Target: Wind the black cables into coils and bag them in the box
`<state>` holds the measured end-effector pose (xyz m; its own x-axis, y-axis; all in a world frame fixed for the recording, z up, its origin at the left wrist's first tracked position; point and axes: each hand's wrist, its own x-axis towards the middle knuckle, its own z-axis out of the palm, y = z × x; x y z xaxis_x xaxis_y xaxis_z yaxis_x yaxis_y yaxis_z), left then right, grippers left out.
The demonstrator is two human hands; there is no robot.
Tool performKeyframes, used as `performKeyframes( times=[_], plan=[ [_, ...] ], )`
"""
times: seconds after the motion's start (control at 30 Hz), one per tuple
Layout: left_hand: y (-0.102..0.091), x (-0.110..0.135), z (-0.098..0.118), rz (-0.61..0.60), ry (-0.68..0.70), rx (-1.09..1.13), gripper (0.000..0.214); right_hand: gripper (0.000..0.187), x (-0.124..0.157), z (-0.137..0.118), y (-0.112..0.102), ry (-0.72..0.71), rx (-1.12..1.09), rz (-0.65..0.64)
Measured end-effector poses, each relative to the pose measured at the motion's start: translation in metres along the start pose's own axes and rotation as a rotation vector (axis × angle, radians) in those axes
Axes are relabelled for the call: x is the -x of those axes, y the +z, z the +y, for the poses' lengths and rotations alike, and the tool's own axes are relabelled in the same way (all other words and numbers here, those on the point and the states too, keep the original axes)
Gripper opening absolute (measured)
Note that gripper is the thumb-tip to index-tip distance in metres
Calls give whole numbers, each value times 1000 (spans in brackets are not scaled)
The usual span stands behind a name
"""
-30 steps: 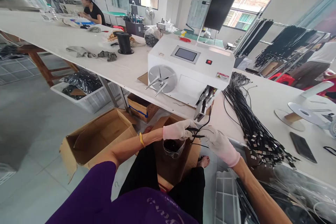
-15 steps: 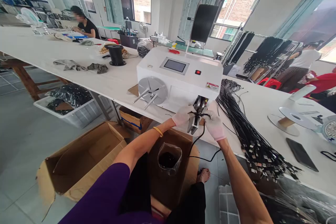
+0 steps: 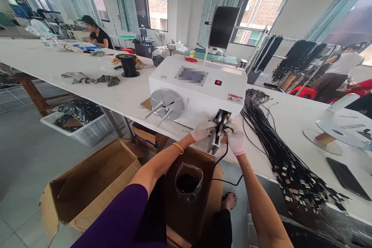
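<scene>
A white bench machine [image 3: 200, 99] with a metal tying head [image 3: 216, 133] stands in front of me. Both gloved hands are at this head, one on each side. My left hand [image 3: 204, 130] is closed on the left part of a black cable [image 3: 222, 157], its fingertips against the metal. On the right, my right hand [image 3: 235, 139] grips the same cable, bunched in its fingers. The cable's tail hangs below the head and loops toward my right wrist. Fingers and metal hide most of the gripped part.
Many black cables [image 3: 261, 131] lie right of the machine, beside a phone [image 3: 347, 178] and a white reel [image 3: 328, 135]. Below are an open carton [image 3: 203, 209] holding a plastic bag [image 3: 188, 180] and another carton [image 3: 95, 178]. A co-worker [image 3: 100, 37] sits far left.
Both hands have moved slightly inward along the tying head, toward the machine, with the cable in them. The camera view has tilted up a little.
</scene>
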<state>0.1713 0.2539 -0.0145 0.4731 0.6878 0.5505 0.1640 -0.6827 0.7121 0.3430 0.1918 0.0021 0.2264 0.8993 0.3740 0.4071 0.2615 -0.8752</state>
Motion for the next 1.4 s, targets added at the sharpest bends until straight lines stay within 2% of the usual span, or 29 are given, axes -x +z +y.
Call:
performKeyframes(
  times=[0.23, 0.33, 0.43, 0.5, 0.6, 0.67, 0.83, 1.0, 1.07, 1.17, 1.2, 1.3, 1.4],
  plan=[
    [-9, 2, 34, 101, -81, 120, 9, 38, 11, -27, -11, 160, -104, -100],
    [-13, 13, 49, 120, -73, 139, 8, 44, 27, -41, -13, 254, -210, -76],
    [-25, 37, 67, 11, -109, 230, 10, 46, 50, -56, -14, 310, -329, 3],
    [-36, 58, 79, -107, -173, 357, 27, 44, 69, -66, -15, 287, -360, -4],
    [-49, 92, 92, -212, -347, 740, 46, 34, 101, -79, -15, 215, -322, -146],
    [-49, 116, 96, -279, -495, 1011, 50, 30, 122, -86, -11, 165, -236, -264],
    [-24, 176, 97, -602, -759, 1231, 52, 28, 168, -90, 5, 111, -42, -448],
    [3, 236, 94, -640, -878, 1288, 39, 29, 219, -72, 13, 248, 52, -506],
    [14, 257, 93, -570, -974, 1288, 37, 44, 247, -63, 18, 233, 104, -533],
    [33, 281, 91, -328, -1098, 1372, 36, 79, 291, -51, 28, 174, 248, -536],
    [40, 286, 90, -278, -1120, 1403, 36, 85, 303, -46, 31, 176, 307, -524],
    [58, 300, 87, -250, -1182, 1450, 32, 82, 329, -30, 36, 221, 383, -501],
    [69, 308, 83, -248, -1282, 1440, 27, 73, 338, -16, 33, 248, 315, -518]
  ],
)
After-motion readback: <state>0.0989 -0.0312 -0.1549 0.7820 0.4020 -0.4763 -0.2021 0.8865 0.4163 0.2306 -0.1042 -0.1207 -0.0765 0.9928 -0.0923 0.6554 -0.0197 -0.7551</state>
